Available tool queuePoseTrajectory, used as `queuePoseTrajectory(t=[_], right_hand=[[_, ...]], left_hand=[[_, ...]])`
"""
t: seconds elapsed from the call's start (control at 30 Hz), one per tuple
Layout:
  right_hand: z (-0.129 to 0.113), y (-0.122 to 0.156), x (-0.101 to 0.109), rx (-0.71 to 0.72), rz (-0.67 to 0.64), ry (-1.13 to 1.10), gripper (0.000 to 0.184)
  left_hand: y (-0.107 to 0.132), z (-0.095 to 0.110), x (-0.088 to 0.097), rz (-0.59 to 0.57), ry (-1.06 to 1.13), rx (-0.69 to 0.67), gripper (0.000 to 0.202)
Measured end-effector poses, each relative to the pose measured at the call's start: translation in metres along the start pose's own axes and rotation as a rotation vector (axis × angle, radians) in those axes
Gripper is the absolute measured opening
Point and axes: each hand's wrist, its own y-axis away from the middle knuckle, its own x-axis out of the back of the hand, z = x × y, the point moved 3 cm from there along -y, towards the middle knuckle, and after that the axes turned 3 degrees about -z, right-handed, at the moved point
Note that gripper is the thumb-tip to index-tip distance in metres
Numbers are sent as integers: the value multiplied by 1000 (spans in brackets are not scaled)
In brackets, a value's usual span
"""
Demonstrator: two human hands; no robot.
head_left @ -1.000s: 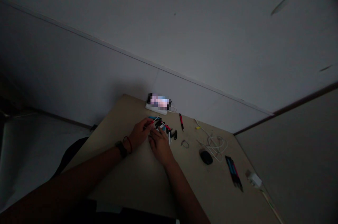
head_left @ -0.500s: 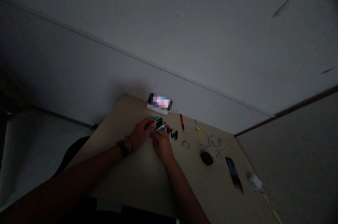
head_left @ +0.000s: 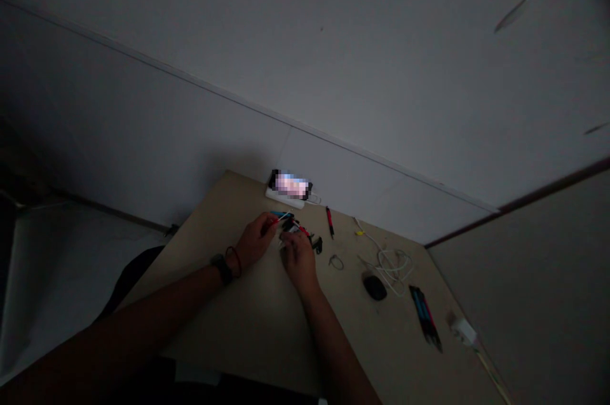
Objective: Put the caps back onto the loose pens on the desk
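Note:
The scene is dim. My left hand and my right hand meet over a small heap of pens in red, blue, black and white on the beige table. Fingers of my left hand are curled round several of the pens at the heap's left end. My right hand lies over the heap's near side with its fingers bent onto the pens. A watch and a dark band sit on my left wrist.
A phone on a white block lies at the table's far edge by the wall. A red pen, a small ring, a black mouse, white cable, a bundle of pens and a white plug lie to the right.
My right hand has shifted a little up and to the right over the heap. My left hand keeps its hold at the left end.

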Motion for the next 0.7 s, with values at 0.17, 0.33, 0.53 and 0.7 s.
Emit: queuePoseTrajectory(t=[0.17, 0.33, 0.53, 0.7], right_hand=[[0, -1, 4, -51, 68, -172, 22], [-2, -1, 6, -73, 108, -218, 16], [-2, -1, 9, -102, 146, -270, 15], [-3, -1, 9, -93, 135, -279, 13]], left_hand=[[1, -1, -2, -30, -69, 6, 16], [2, 1, -5, -94, -76, -2, 21], [1, 3, -7, -136, -71, -32, 24], [2, 5, -7, -172, -107, -33, 28]])
